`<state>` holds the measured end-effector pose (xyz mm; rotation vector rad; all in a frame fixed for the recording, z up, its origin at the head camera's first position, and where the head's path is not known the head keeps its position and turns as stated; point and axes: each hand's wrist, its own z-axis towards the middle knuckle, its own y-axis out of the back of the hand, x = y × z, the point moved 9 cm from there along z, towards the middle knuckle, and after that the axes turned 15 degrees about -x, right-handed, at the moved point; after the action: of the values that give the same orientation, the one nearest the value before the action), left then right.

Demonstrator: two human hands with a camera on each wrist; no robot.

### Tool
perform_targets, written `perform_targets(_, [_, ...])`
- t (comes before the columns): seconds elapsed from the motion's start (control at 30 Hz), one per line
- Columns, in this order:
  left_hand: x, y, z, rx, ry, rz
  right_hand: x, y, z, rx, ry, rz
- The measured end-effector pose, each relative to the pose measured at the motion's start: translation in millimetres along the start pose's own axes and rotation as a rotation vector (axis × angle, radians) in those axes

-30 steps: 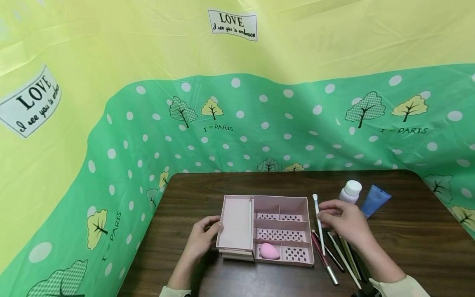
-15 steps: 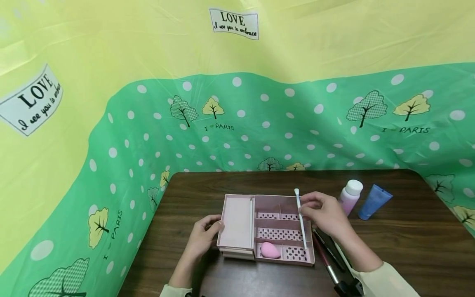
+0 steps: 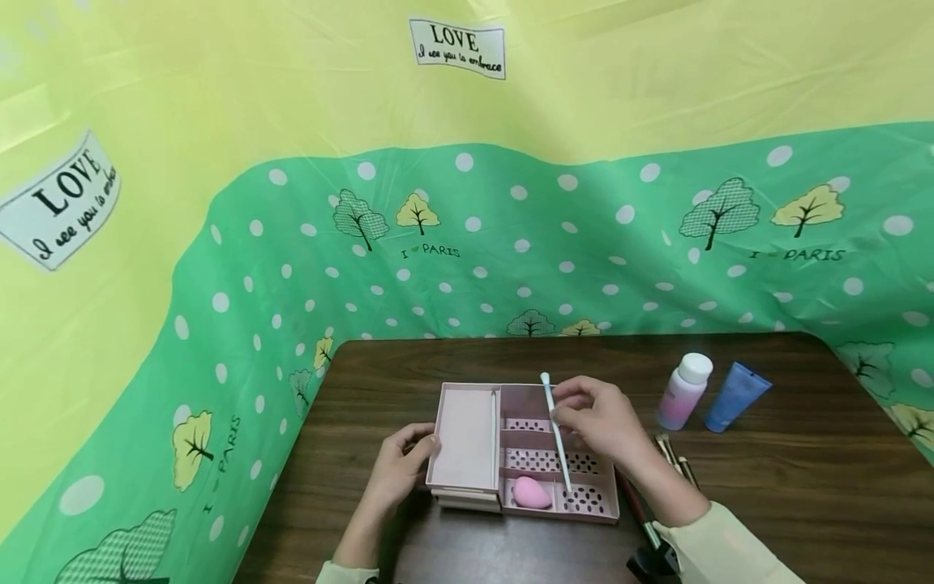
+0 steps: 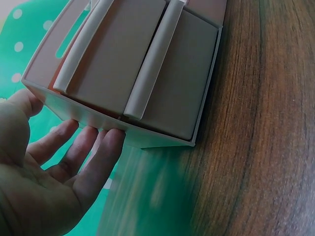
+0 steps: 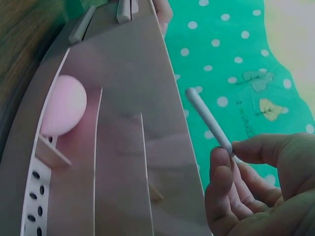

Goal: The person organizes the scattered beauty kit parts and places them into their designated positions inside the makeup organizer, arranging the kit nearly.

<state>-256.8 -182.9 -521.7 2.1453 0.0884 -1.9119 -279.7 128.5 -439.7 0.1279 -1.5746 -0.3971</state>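
Slim pale-blue brush has shifted left, now over the pink compartment box.

Right hand pinches it toward its far end, probably for easy steering; left hand grips the box's left wall, likely just steadying it.

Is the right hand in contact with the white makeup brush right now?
Touching. The right wrist view shows it plainly: the right hand pinches the white makeup brush, with no gap between skin and handle.
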Motion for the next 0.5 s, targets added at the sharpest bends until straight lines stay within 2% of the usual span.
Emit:
perform_targets(0.13, [0.3,2.7,0.0,-0.029,-0.002,0.017,3,-15,-3.2,0.037,-0.022,0.041])
perform_targets(0.23, [1.0,3.0,0.5,-0.037,-0.008,0.027,8,-25,-6.0,0.068,0.0,0.058])
perform_targets(0.37, [1.8,2.5,2.1,-0.047,-0.023,0.039,12,-36,-8.1,0.081,0.015,0.047])
perform_targets(0.5, [2.8,2.8,2.9,-0.061,-0.034,0.05,13,-47,-8.8,0.092,-0.006,0.035])
